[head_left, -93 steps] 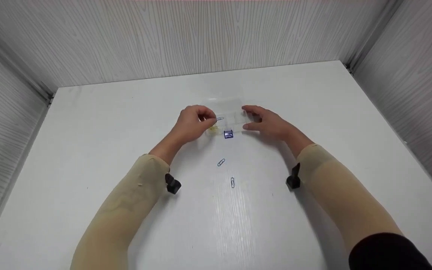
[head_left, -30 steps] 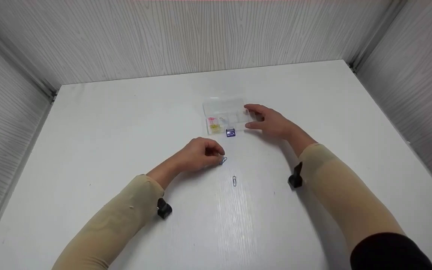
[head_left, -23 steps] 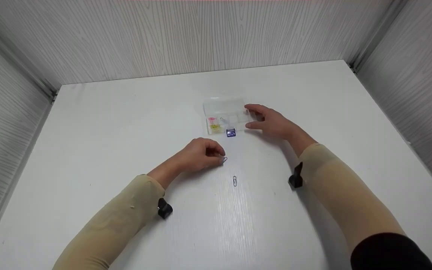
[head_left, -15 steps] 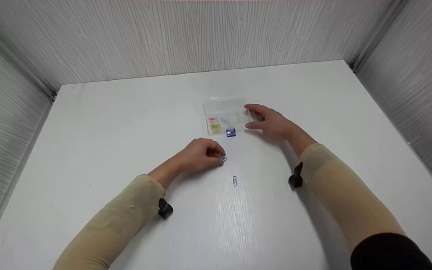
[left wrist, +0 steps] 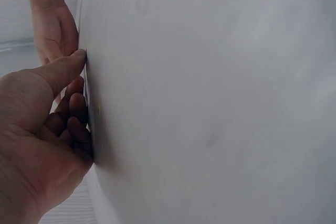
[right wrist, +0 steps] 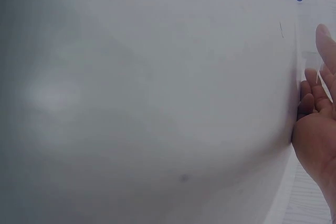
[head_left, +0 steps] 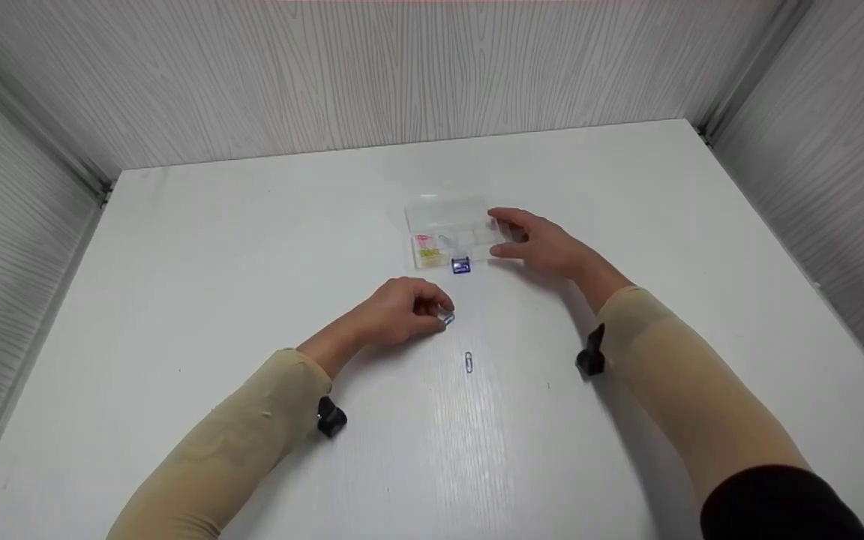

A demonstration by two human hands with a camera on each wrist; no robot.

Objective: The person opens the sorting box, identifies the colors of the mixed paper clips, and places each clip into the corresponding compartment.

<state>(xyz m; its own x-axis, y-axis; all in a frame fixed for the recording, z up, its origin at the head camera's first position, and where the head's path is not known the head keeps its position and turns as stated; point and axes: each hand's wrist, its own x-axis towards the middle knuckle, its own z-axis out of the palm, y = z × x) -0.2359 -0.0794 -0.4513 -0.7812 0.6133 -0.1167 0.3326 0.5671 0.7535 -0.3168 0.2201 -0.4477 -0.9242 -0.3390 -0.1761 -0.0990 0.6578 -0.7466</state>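
Note:
My left hand [head_left: 400, 311] is low over the table, its thumb and index finger pinching a blue paper clip [head_left: 448, 318]. A second paper clip [head_left: 469, 362] lies flat, nearer the front. In the left wrist view the fingertips are at the table surface and hide the pinched clip. Beyond it, a clear plastic compartment box [head_left: 439, 264] stands with its lid raised at the back. Its left compartments hold pink and yellow paper clips [head_left: 429, 253] and a pale one. My right hand [head_left: 546, 244] grips the box's right end, thumb in front and fingers behind.
A blue-purple clasp [head_left: 461, 265] sits at the middle of the box's front edge. The white table [head_left: 289, 225] is walled by pale wood-grain panels [head_left: 402, 75] at the back and both sides. Both wrists carry small black cameras [head_left: 331, 417].
My left hand has come from the box's left compartments down to the nearer paper clip and pinched it. Another clip now lies in the box. The right hand has stayed on the box.

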